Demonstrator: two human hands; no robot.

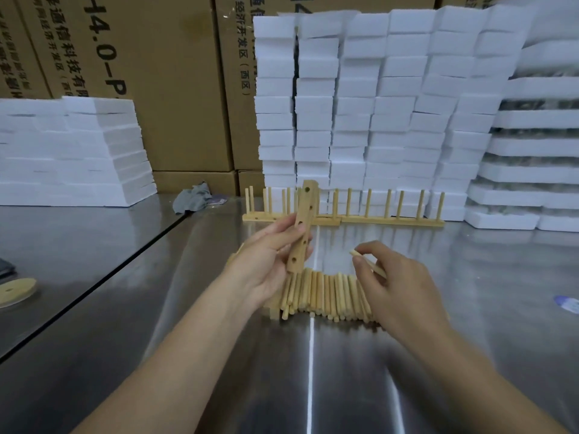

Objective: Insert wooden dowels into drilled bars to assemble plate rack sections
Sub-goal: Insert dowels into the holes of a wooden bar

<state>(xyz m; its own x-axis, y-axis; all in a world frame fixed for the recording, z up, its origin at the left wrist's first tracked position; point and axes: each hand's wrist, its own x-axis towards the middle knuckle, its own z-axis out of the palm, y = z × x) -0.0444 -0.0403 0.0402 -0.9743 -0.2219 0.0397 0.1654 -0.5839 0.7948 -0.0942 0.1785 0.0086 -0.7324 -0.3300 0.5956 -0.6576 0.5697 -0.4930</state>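
My left hand (266, 264) grips a drilled wooden bar (303, 220), held nearly upright with its row of holes facing me. To its right, my right hand (391, 286) pinches a single wooden dowel (357, 254) by thumb and fingers, its tip pointing left toward the bar. Beneath both hands lies a pile of loose dowels (326, 292) on the steel table (219, 355). Behind them stand assembled rack sections (391, 211) with upright dowels, lined along the back.
Stacks of white foam blocks (376, 104) rise behind the racks, with more foam (62, 151) at the left and cardboard boxes (141, 73) beyond. A grey rag (191, 198) lies at the back. A round wooden disc (15, 291) sits at the left edge.
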